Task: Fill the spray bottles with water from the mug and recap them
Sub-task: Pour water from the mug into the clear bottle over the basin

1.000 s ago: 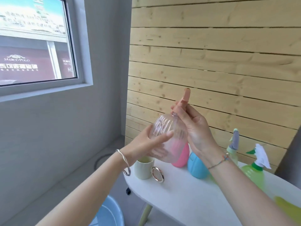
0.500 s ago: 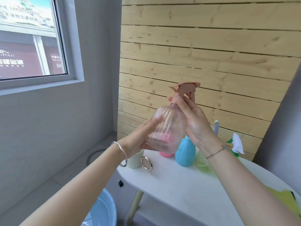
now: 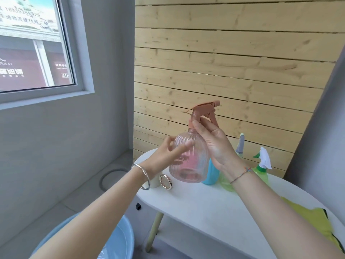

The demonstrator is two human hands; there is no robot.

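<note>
I hold the clear pink bottle (image 3: 188,161) up in the air, above the near edge of the white tabletop (image 3: 205,212), so that both hands can work on it freely and nothing on the table gets knocked. My left hand (image 3: 168,157) wraps the ribbed belly from the side, fingers spread across it, to keep the body from turning. My right hand (image 3: 212,143) pinches the collar just under the trigger top (image 3: 205,111), thumb and fingertips closed around the neck, because that is the part that has to twist against the body. I judge this to be the screwing step at the cap; whether the cap is going on or coming off I cannot tell from here, nor whether there is water inside, since the wall is see-through and tinted.

The mug (image 3: 155,182) stands on the tabletop below my left wrist, mostly hidden by it, with a small round ring-shaped thing (image 3: 165,181) just beside it. Behind the held bottle stand the others: a blue bottle (image 3: 210,174), a pale green bottle (image 3: 226,182) and a green bottle with a white trigger (image 3: 262,169), kept back near the wooden wall (image 3: 224,53). A blue basin (image 3: 115,245) sits on the floor under my left arm, likely to catch spills, and a yellow-green cloth (image 3: 313,217) lies at the tabletop's right end.
</note>
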